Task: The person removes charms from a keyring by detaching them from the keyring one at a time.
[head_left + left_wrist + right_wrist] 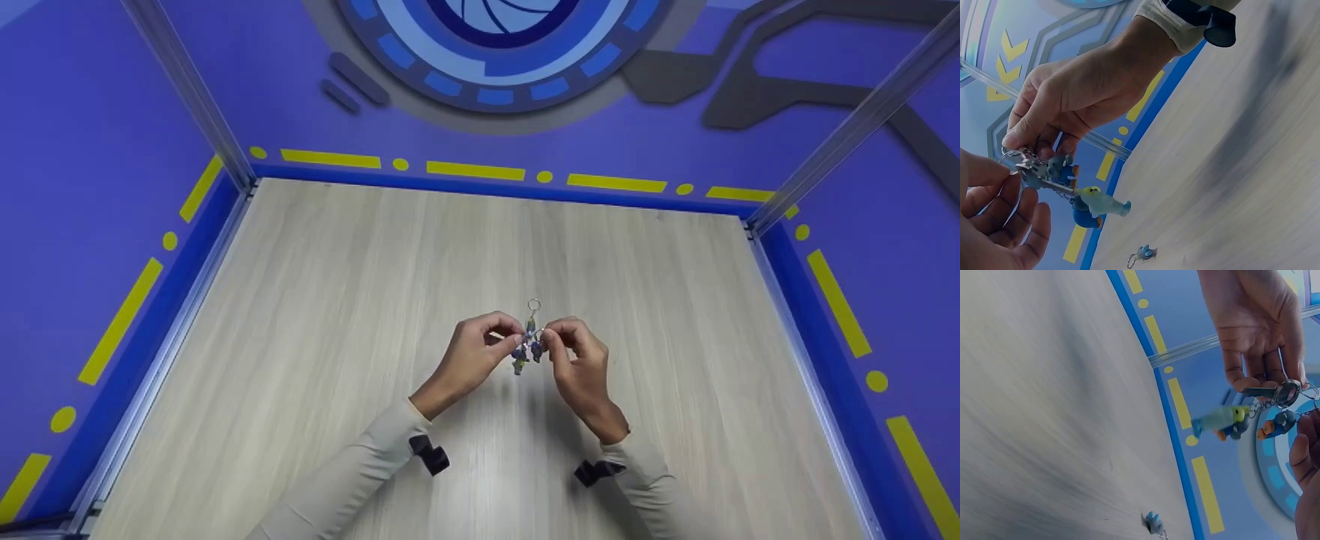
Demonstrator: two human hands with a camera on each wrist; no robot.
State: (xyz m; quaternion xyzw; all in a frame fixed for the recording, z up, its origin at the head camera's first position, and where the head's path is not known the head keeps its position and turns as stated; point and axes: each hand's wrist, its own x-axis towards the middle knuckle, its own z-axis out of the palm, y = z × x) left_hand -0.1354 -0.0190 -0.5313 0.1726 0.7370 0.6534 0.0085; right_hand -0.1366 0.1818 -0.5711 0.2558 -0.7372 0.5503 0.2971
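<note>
From my head, my left hand [476, 349] and right hand [585, 364] sit close together over the table [360, 300], narrow pinches on both, with the keychain bunch [518, 365] between them. A lone keyring [534, 304] lies just past my fingertips.

At my left wrist, my thumbs grip the bunch's metal parts at its top, while a pale green figure [1106, 203] and blue figures dangle below. I'd best work by the metal and let the figures hang free.

At my right wrist, the metal ring [1287, 394] shows at my left fingertips; a steady hold there should stop the chains twisting. I can't tell whether it's opened.
</note>
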